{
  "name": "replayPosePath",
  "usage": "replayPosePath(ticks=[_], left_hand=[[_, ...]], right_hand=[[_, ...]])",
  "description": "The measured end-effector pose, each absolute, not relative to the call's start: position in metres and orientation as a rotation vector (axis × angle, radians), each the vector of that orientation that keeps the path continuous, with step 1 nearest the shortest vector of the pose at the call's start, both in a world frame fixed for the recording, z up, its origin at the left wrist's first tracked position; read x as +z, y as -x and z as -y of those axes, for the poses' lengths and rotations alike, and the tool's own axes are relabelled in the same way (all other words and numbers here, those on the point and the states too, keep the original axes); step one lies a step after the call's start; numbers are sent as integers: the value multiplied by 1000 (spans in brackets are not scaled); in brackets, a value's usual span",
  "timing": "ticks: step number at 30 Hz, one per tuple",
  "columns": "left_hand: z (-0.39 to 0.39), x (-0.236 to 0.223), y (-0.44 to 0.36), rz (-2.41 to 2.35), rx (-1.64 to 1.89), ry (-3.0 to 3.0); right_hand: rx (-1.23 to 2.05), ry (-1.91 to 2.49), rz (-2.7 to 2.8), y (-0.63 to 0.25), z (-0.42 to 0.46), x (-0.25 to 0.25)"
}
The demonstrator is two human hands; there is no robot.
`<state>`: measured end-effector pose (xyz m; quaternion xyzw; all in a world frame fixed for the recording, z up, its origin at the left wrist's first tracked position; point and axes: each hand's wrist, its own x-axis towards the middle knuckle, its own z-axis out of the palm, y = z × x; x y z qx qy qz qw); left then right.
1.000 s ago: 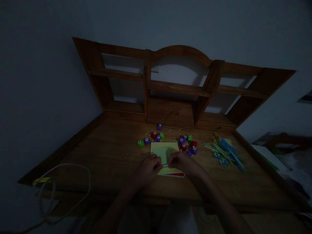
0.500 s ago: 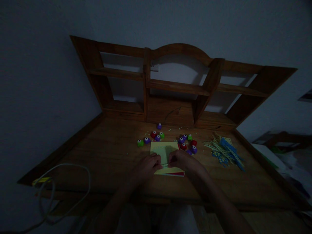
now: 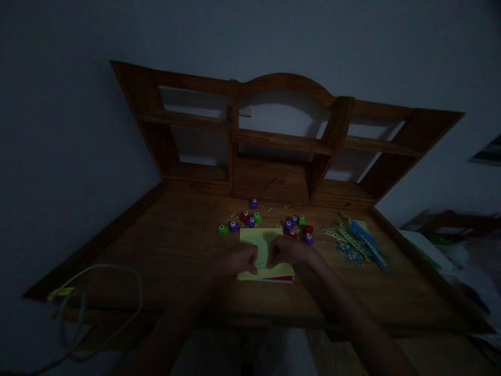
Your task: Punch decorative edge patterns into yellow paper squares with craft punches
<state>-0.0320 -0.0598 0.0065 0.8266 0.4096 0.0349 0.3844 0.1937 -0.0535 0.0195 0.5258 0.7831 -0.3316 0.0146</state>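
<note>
A small stack of coloured paper sheets (image 3: 274,272) lies near the front of the desk, yellow on top with red and white edges below. Over its left side is my left hand (image 3: 245,258), fingers curled into a pinch. Facing it from the right, my right hand (image 3: 282,251) is also closed, thumb and fingertips pressed together. A narrow gap separates the two hands. Faint dark marks show on the paper between them. Whatever the fingertips hold is too dark and blurred to name.
Several one-eyed toys in purple, red and green, such as a green one (image 3: 223,230) and a purple one (image 3: 308,238), stand beyond the paper among tiny pale bits. Yellow and blue perforated strips (image 3: 362,243) pile up at right. A cable (image 3: 140,287) loops at left; wooden shelves (image 3: 274,177) rise behind.
The pale strip seen between my fingertips no longer shows clearly. My hands have turned and shifted slightly, knuckles now facing each other, and the whole view has moved a little.
</note>
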Motion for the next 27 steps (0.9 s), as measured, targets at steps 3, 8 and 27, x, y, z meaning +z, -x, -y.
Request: replayPosePath(ticks=[3,8,27], left_hand=[[57,13,24,-1099,46,-2129],[66,24,13,-1243,79,-2264],[57,23,15,-1087,-91,-2684]], right_hand=[[-1047,-1602,-2446,-196,51,20],[-1151,-1521,-2472,-196,51,24],[-897,-1461,-2476,-196,55,32]])
